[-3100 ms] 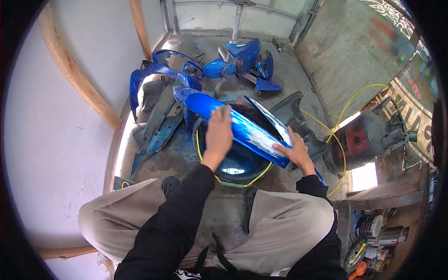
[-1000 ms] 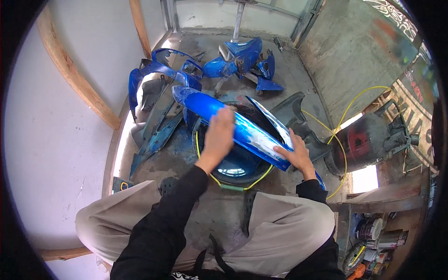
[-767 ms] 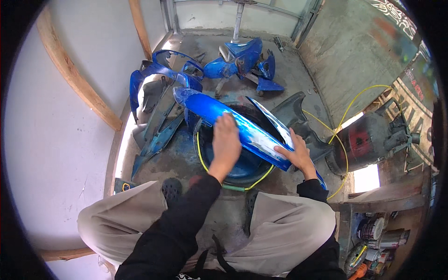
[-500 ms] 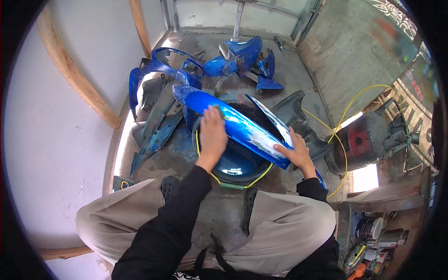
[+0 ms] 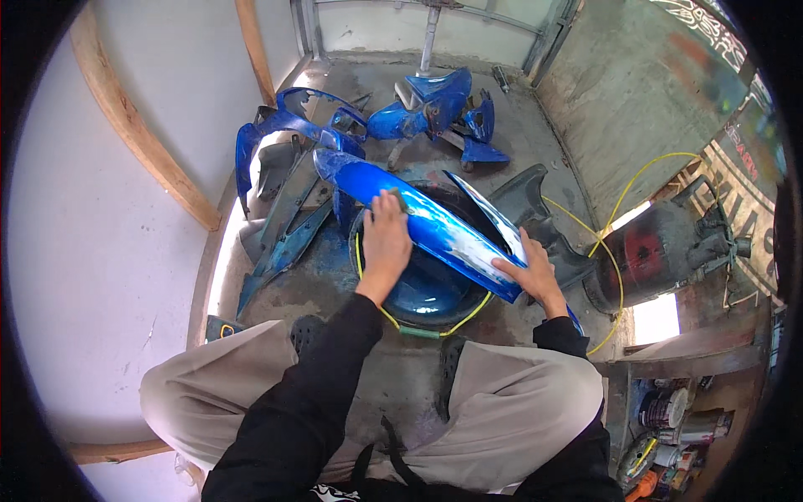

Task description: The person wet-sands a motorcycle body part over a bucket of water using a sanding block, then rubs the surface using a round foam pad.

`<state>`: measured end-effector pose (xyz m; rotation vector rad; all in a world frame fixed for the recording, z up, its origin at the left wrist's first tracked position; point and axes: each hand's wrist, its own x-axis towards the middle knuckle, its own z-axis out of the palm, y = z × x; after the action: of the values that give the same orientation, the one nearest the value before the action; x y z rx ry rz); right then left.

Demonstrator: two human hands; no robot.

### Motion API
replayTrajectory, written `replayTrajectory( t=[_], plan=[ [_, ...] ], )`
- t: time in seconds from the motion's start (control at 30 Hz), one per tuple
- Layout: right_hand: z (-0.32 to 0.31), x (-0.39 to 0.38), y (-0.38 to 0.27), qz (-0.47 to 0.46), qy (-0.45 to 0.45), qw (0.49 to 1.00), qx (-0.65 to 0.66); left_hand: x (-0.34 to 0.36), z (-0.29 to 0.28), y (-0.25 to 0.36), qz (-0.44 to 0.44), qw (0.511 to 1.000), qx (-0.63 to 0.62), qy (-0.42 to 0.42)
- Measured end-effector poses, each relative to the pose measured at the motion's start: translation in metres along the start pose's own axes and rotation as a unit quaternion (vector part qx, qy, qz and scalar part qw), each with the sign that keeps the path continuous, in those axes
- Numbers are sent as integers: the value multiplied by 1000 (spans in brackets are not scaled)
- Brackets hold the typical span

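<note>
A long glossy blue motorcycle fairing panel, with worn white patches toward its right end, lies slantwise above a black basin. My left hand rests on its middle, fingers pressed together around a small dark greenish pad against the painted surface. Much of the pad is hidden by the fingers. At the panel's right end my right hand grips the edge, thumb on top. A pointed white-and-blue strip rises beside those fingers; whether it belongs to the same panel I cannot tell.
More blue fairing pieces lie at the far left, and others at the back. A black tank with a yellow hose stands to the right. Cans fill a shelf at lower right. A white wall borders the left.
My left hand and the pad have shifted very slightly along the panel. My right hand keeps its grip at the end; the whole view has moved a little.
</note>
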<state>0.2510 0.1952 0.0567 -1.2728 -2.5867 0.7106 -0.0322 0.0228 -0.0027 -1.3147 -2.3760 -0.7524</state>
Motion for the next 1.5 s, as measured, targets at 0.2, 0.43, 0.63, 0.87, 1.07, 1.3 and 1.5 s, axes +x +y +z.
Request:
replayTrajectory(
  t=[0.2, 0.43, 0.63, 0.87, 1.07, 1.3, 1.5],
  plan=[
    [1, 0, 10, 11, 3, 1000, -5, -47, -4, 67, 42, 994, -90, -35],
    [3, 2, 5, 1, -3, 1000, 6, -34, -2, 24, 32, 999, -7, -7],
    [5, 4, 11, 7, 2, 1000, -2, -39, 3, 50, 13, 997, -75, -18],
    [-2, -1, 8, 14, -12, 1000, -1, -68, -6, 77, 117, 985, -118, -43],
    [0, 4, 3, 11, -9, 1000, 0, -1, -4, 3, -54, 996, -66, -12],
    [-3, 2, 14, 10, 15, 1000, -7, -79, -8, 108, 133, 971, -179, -84],
    [1, 4, 5, 2, 10, 1000, 1, -26, 5, 26, 62, 996, -59, 13]
  ],
)
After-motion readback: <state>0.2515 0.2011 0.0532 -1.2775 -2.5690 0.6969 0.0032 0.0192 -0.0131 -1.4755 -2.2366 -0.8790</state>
